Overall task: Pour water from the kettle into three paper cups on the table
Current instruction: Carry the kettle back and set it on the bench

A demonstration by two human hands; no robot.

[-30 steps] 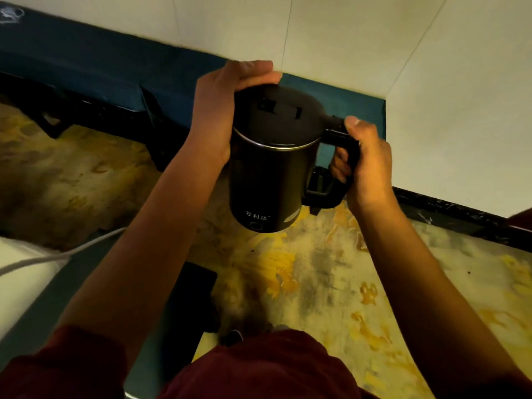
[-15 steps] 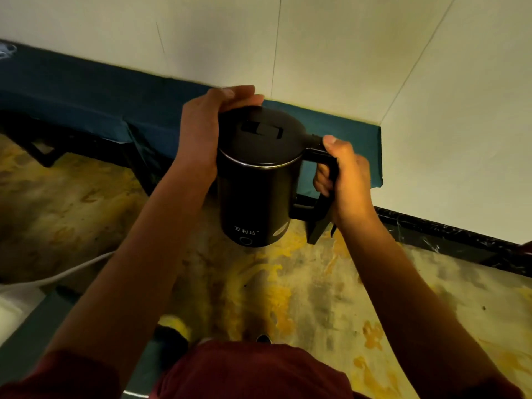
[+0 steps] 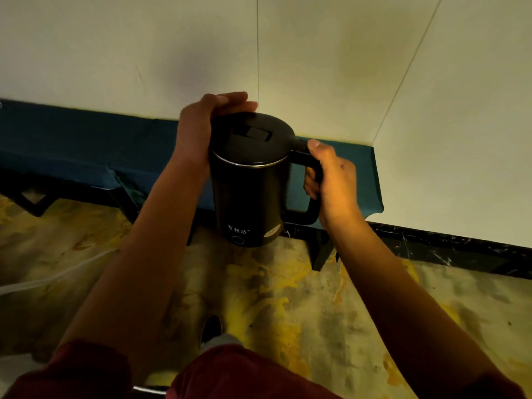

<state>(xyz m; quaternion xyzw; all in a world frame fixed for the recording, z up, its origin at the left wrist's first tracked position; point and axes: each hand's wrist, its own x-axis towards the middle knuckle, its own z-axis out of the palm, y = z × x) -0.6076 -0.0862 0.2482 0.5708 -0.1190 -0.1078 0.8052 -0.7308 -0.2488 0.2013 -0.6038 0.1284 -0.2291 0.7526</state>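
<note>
- Head view: a black kettle (image 3: 250, 180) is held upright in mid-air, above a mottled yellow floor (image 3: 288, 306) and in front of a pale wall (image 3: 316, 67) edged with a dark blue band (image 3: 72, 145).
- The right hand (image 3: 331, 180) is seen wrapped tight around the handle (image 3: 312, 180), the thumb laid on its top end.
- The left hand (image 3: 201, 131) is pressed against the far side of the body, its fingers (image 3: 230, 100) curled over the edge of the closed lid (image 3: 253, 139).
- No paper cups and no counter are shown in this frame, so pouring is judged not yet begun.
- The kettle is judged rigid and, if filled, fairly heavy; its smooth dark wall looks likely to slip and may be warm.
- The handle is judged the safest place for the grip, with the second hand kept on the lid only to steady the tilt.
- A dark red garment (image 3: 230, 372) is seen along the lower edge.
</note>
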